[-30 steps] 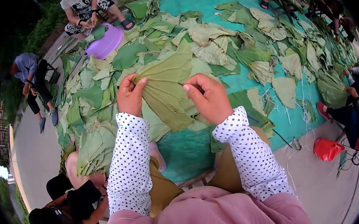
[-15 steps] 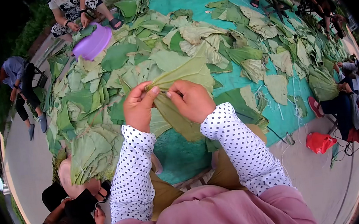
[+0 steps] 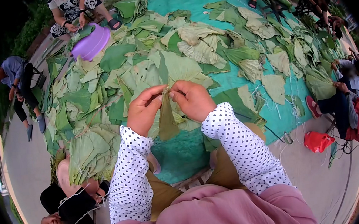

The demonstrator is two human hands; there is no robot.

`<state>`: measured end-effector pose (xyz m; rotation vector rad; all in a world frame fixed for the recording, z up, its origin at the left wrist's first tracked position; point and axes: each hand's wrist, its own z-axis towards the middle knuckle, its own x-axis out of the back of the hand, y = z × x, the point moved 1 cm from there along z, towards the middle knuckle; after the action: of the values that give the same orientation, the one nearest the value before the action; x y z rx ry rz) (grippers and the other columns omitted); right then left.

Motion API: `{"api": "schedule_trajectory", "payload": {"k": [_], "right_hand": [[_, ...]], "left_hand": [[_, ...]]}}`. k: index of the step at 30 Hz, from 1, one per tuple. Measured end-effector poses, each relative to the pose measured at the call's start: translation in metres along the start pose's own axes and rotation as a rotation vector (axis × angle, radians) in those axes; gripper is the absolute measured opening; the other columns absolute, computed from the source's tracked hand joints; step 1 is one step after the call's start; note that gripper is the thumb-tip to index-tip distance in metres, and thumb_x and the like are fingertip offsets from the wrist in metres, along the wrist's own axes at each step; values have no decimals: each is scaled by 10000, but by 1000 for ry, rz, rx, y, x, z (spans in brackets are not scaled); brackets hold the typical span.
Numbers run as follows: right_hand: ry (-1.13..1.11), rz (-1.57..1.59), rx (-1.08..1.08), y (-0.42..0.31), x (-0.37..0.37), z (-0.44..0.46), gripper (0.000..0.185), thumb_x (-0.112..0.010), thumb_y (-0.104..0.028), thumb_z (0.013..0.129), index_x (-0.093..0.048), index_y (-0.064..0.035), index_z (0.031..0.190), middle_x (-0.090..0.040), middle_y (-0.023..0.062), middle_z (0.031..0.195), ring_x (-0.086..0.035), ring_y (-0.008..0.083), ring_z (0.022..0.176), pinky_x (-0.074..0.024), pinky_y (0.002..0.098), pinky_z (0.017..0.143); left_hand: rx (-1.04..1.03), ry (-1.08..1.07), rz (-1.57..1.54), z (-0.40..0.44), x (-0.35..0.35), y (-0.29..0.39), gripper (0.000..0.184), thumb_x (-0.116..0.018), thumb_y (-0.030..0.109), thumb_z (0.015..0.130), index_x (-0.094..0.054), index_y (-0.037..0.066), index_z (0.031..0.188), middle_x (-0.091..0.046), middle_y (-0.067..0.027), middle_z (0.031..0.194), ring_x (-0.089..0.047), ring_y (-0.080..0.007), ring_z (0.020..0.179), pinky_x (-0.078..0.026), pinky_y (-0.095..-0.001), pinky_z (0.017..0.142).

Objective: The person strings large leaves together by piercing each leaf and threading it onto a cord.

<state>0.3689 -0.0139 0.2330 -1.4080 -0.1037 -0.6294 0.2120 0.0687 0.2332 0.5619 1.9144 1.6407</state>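
My left hand [image 3: 146,107] and my right hand [image 3: 193,99] meet over the pile, fingers pinched close together. Between them is a lotus leaf [image 3: 168,123], gathered at the pinch. Its olive-green part hangs below in a narrow folded shape, and a darker green strip rises above the fingers. Any small thing at the fingertips is too hidden to make out. Behind my hands spread many loose lotus leaves [image 3: 117,57], some green and some pale and dry. A neat stack of leaves [image 3: 93,156] lies to the left of my left arm.
A green tarp [image 3: 178,3] lies beneath the leaves. White strings [image 3: 278,103] trail across it at the right. A purple basin [image 3: 92,43] stands at the far left, and a red plastic bag [image 3: 318,141] lies at the right. Several people sit around the pile.
The leaf was spread wide between my hands; now it is narrowed into a hanging fold. My hands have drawn slightly closer together. The person at lower left has shifted, with white string now showing.
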Motion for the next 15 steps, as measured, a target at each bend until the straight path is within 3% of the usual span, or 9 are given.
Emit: {"api": "schedule_trajectory", "payload": {"k": [3, 6, 9, 11, 15], "right_hand": [[-11, 30, -18, -1, 1, -1, 100, -616, -111, 856, -612, -14, 882, -612, 172, 798, -593, 341, 737, -461, 408, 659], [22, -56, 127, 1, 1, 0, 96, -616, -106, 854, -621, -23, 901, -611, 163, 837, -587, 339, 759, -459, 410, 676], [-23, -100, 70, 4, 1, -1, 136, -625, -114, 844, -629, -8, 929, -608, 161, 858, -589, 338, 771, -467, 399, 700], [-152, 149, -5, 7, -2, -5, 229, -627, -180, 866, -626, 33, 950, -613, 148, 880, -611, 279, 787, -476, 371, 712], [-267, 281, -194, -1, 4, -7, 328, -614, -257, 894, -621, 64, 960, -618, 131, 851, -617, 192, 758, -492, 322, 653]], "left_hand": [[-111, -37, 69, 2, 0, -4, 312, -579, -43, 853, -647, 29, 1149, -605, -34, 1080, -575, -126, 964, -470, -252, 866], [-190, -7, 171, 1, -4, -5, 296, -592, -39, 847, -650, 32, 1129, -600, -37, 1047, -578, -129, 957, -482, -256, 843], [-241, 41, 295, 1, -5, -6, 268, -600, -33, 845, -650, 32, 1099, -599, -47, 1017, -586, -136, 938, -490, -260, 811], [-269, 49, 354, 1, -7, -4, 252, -599, -30, 845, -649, 31, 1085, -599, -54, 1006, -593, -143, 921, -493, -262, 797], [-388, 50, 578, -4, -16, 2, 267, -589, -37, 846, -639, 34, 1098, -598, -72, 997, -605, -155, 877, -510, -266, 747]]}}
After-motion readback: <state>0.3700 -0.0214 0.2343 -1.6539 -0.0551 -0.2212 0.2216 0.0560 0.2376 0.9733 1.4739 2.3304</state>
